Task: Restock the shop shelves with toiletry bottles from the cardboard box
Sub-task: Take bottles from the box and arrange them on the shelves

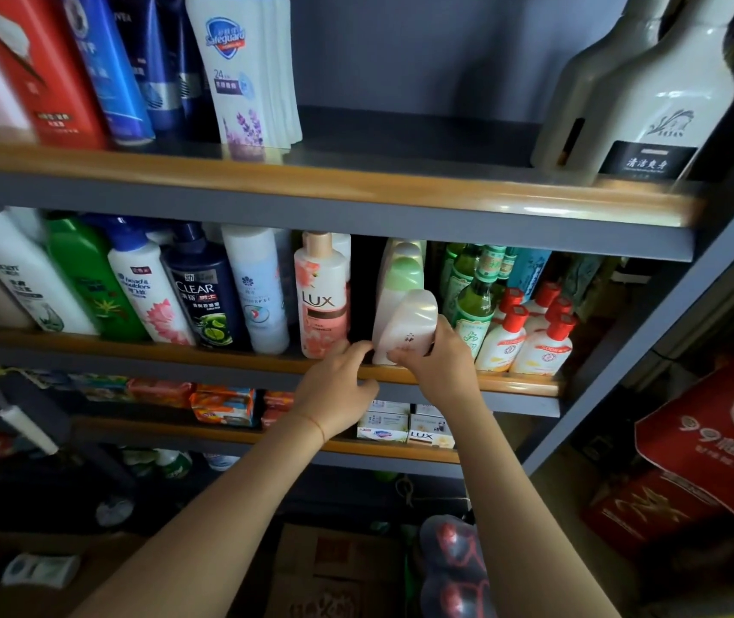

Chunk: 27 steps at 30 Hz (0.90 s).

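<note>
Shelves [320, 207] with wooden front edges carry rows of toiletry bottles; a cardboard box [334, 568] sits on the floor below. On the middle shelf, between a pink Lux bottle [322, 301] and green glass bottles [472, 301], a white bottle [409, 325] leans tilted. The right hand [434, 356] grips its lower part, fingers curled round it. The left hand [338, 390] has loosely bent fingers touching the shelf edge just beside the bottle's base.

Whitish bottle [409, 325], perhaps floral-printed.

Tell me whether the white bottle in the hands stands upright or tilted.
Tilted. The white bottle leans left while the right hand grips it at the shelf edge; the Lux bottle beside it stands upright.
</note>
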Each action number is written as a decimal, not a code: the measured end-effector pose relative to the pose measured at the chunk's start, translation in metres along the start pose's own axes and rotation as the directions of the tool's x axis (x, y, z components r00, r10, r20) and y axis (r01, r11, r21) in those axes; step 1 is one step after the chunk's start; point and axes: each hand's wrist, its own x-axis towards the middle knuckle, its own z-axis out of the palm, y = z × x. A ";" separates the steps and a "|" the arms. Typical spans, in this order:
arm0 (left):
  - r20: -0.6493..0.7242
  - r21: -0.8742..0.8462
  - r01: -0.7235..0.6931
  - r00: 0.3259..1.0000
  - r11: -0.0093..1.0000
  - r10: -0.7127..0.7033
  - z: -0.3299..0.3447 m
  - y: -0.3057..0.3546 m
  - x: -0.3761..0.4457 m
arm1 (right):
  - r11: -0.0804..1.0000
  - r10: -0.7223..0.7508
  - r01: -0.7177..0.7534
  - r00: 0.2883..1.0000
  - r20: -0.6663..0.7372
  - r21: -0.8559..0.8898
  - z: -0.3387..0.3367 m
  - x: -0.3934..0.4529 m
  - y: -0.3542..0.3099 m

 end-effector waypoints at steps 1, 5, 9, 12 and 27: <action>-0.002 0.015 0.001 1.000 1.000 -0.001 0.000 0.000 0.001 | 1.000 0.005 -0.005 1.000 0.000 -0.016 0.001 0.002 -0.001; -0.022 0.070 -0.012 1.000 0.997 0.014 0.004 0.003 0.005 | 0.999 -0.017 0.016 0.999 -0.028 -0.051 0.007 0.006 0.000; -0.033 0.055 -0.018 0.999 0.998 0.020 0.007 -0.002 0.009 | 0.997 -0.037 0.030 0.995 -0.092 -0.070 0.011 0.002 0.003; -0.108 -0.176 -0.059 0.993 0.983 0.040 0.006 -0.009 0.003 | 0.980 -0.165 0.133 0.959 -0.230 -0.150 0.017 -0.018 0.001; -0.142 -0.780 0.466 0.518 0.418 -0.843 -0.005 -0.292 -0.198 | 0.966 -0.228 0.254 0.738 0.636 0.051 0.314 -0.097 -0.067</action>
